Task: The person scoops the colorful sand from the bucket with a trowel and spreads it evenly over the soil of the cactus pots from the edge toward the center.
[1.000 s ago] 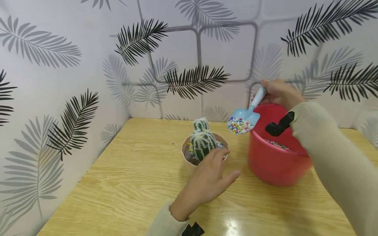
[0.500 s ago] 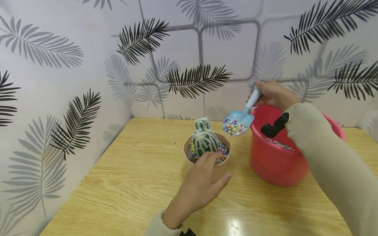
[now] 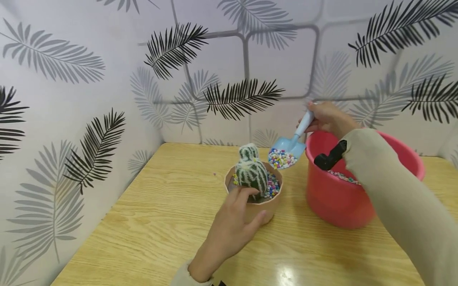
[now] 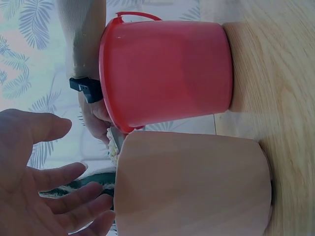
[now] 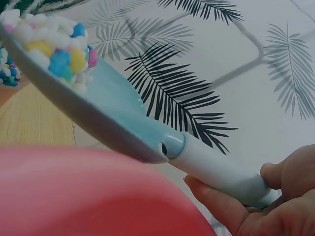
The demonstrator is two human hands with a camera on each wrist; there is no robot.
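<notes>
In the head view my right hand grips the pale handle of a small blue toy shovel, its scoop heaped with multicoloured pebbles. The scoop hangs tilted above the right back rim of a peach flowerpot. Inside the pot stands a green and white cactus, with coloured pebbles on its right and a bare dark patch in front. My left hand is at the pot's near left side, fingers loosely bent by the cactus. The left wrist view shows the left palm holding nothing; fingertip contact is unclear.
A red bucket with pebbles low inside stands right of the pot, beneath my right forearm. Both stand on a wood-grain table. Behind rises a leaf-patterned wall. One tiny pebble lies left of the pot.
The loaded shovel has moved left and slightly down, from beside the bucket to over the pot's edge. My left hand has shifted left and down along the pot's near side.
</notes>
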